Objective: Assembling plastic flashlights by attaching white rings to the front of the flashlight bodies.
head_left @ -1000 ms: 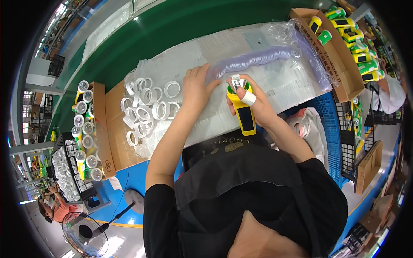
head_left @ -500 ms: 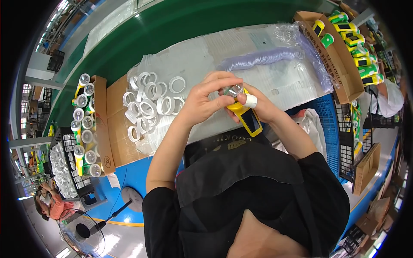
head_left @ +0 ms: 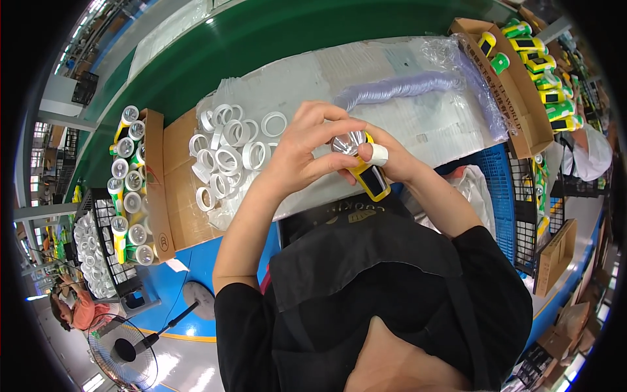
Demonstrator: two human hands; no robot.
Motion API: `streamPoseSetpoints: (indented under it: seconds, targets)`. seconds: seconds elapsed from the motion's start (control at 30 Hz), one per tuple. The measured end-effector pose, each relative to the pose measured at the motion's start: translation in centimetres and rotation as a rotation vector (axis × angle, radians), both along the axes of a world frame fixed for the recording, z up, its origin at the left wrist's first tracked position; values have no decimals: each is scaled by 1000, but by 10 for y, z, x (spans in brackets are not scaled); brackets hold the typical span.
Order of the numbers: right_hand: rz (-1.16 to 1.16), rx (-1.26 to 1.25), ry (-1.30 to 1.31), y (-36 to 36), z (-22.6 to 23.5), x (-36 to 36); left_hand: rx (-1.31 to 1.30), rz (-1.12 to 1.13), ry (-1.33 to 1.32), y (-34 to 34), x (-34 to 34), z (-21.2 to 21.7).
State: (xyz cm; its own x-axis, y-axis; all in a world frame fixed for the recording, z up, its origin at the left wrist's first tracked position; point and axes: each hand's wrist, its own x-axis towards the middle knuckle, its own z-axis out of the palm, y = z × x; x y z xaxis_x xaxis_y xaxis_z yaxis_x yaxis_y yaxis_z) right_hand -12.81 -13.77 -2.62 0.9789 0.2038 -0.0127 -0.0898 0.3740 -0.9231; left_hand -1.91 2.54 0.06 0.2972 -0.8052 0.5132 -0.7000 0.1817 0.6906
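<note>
Both hands meet on a yellow flashlight (head_left: 369, 178) held above the bench. My right hand (head_left: 392, 160) grips its body, a white wrap on one finger. My left hand (head_left: 307, 150) curls over the shiny reflector head, fingertips pressing on its front. Just left of the hands lies a heap of white plastic rings (head_left: 225, 157) on clear plastic sheet. A row of stacked clear round lenses (head_left: 398, 86) stretches across the sheet beyond the hands.
A cardboard box (head_left: 519, 91) of yellow-green flashlights stands at the right, another cardboard box (head_left: 157, 176) with upright flashlights at the left. A green conveyor belt (head_left: 274, 39) runs behind. Blue crates (head_left: 499, 196) sit at right; a floor fan (head_left: 117, 353) lower left.
My left hand came back from the ring heap onto the flashlight's head, and both hands drew the flashlight closer to me and tilted it.
</note>
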Motion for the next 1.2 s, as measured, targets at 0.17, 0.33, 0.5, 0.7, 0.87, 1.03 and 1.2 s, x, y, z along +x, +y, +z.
streamPoseSetpoints:
  seconds: [0.17, 0.33, 0.5, 0.7, 0.87, 1.03, 1.2]
  targets:
    - [-33, 117, 9, 8, -5, 6, -130, 114, -84, -2, -11, -18]
    - [-76, 37, -13, 15, -9, 13, -148, 191, -228, -2, -7, -24]
    - [-66, 26, -137, 21, -5, 31, -172, 311, -344, 4, -2, -20]
    - [-164, 10, -320, 15, -18, 58, 173, 702, -341, 25, 49, -29]
    - [-146, -30, -373, 16, -26, 59, 822, 534, -474, 42, 64, -29]
    - [-179, -49, -317, 17, -16, 57, 302, 524, 178, 31, 49, 2]
    - [-232, -60, -358, 18, -24, 65, -318, 234, 327, 21, 18, 12]
